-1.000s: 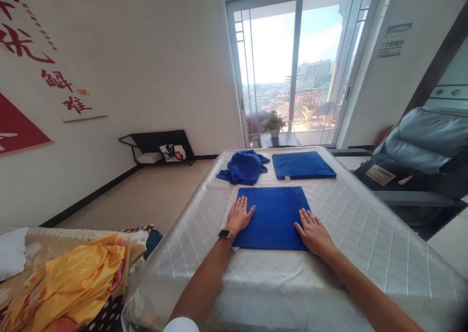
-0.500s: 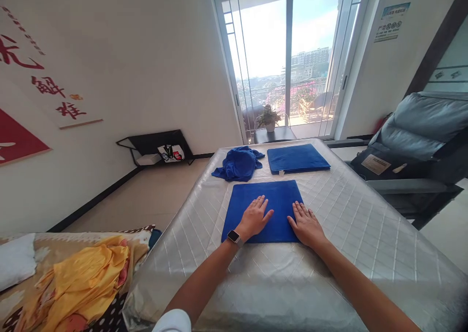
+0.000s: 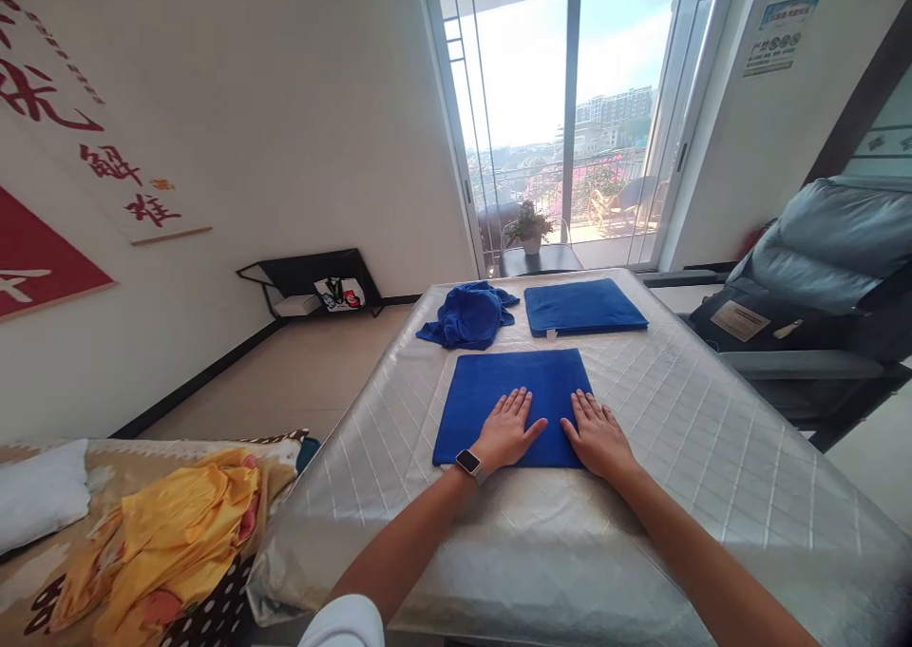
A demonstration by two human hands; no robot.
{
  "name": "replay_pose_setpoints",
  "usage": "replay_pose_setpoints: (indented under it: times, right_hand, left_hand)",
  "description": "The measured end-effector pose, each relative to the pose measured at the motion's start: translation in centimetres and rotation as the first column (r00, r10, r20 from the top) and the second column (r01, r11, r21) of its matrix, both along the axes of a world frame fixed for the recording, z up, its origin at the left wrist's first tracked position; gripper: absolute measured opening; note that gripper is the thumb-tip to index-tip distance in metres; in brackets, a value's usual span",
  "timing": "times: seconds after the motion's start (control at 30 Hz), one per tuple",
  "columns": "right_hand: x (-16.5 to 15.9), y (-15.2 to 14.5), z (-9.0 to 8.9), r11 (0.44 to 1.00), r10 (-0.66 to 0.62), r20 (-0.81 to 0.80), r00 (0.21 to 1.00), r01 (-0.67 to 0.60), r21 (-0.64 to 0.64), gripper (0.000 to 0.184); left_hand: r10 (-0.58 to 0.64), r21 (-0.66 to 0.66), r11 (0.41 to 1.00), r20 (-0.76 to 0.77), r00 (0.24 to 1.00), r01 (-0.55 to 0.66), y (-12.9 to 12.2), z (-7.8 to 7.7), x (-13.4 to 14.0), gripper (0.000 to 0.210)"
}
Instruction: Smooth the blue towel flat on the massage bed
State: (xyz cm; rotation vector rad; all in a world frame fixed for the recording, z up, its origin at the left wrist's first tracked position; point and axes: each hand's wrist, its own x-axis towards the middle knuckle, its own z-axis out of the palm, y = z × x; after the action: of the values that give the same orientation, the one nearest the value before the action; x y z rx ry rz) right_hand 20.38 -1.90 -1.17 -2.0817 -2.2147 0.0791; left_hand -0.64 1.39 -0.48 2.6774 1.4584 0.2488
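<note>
A flat, royal-blue rectangle of folded soft cloth (image 3: 545, 390) lies centrally near the front of a broad, silvery, diamond-quilted cover (image 3: 691, 438), directly beneath the person's hands. The left hand (image 3: 507, 430) rests palm down across its middle near portion, and the right hand (image 3: 598, 435) presses along its right edge; the fingers of both are straight and flat, gripping nothing. The likeliest trouble is uneven pressure: if one palm drags sideways, the upper layers could creep over the lower ones and spoil the aligned edges. The cover looks slick, so a firm push might also slide the whole rectangle askew, or rumple the quilting beneath it. Just beyond, to the left, sits a crumpled royal-blue cloth heap (image 3: 471, 314), and beside it, to the right, a second flat blue folded cloth (image 3: 588, 307) with a small white tag (image 3: 551, 334) at its near edge. Whether the cover hides a desk or a mattress cannot be told. At lower left, rumpled yellow fabric (image 3: 181, 533) lies on patterned bedding (image 3: 25, 580). Farther out, a glass sliding door (image 3: 574, 134) lets in bright daylight behind a potted green plant (image 3: 528, 229), and a padded grey recliner (image 3: 841, 238) stands at right.
</note>
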Motion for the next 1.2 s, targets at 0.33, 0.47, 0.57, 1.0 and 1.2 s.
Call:
replay_pose_setpoints:
  times: [0.33, 0.47, 0.57, 1.0, 1.2]
  right_hand:
    - [-0.2, 0.2, 0.0, 1.0, -0.012, 0.009, 1.0, 0.012, -0.009, 0.067]
    - [-0.1, -0.4, 0.6, 0.999, 0.003, 0.048, 0.999, -0.004, 0.034, 0.065]
    - [0.1, -1.9, 0.9, 0.996, 0.054, 0.086, 0.995, -0.06, 0.07, 0.063]
    - [0.8, -6.1, -0.3, 0.998, 0.053, -0.049, 0.997, -0.052, 0.022, 0.062]
    - [0.8, -6.3, 0.3, 0.998, 0.063, -0.065, 0.996, -0.063, -0.005, 0.062]
  left_hand:
    - [0.274, 0.006, 0.962, -0.073, 0.959, -0.274, -2.2, -0.5, -9.4, 0.082]
    - [0.273, 0.017, 0.962, -0.062, 0.96, -0.273, -2.3, -0.5, -8.8, 0.08]
    - [0.273, 0.023, 0.962, -0.053, 0.961, -0.272, -2.2, -0.5, -8.9, 0.08]
    - [0.208, 0.006, 0.978, -0.084, 0.975, -0.208, -2.8, -0.5, -9.6, 0.078]
    - [0.132, -0.112, 0.983, -0.112, 0.985, -0.144, -4.7, 0.2, -11.2, 0.079]
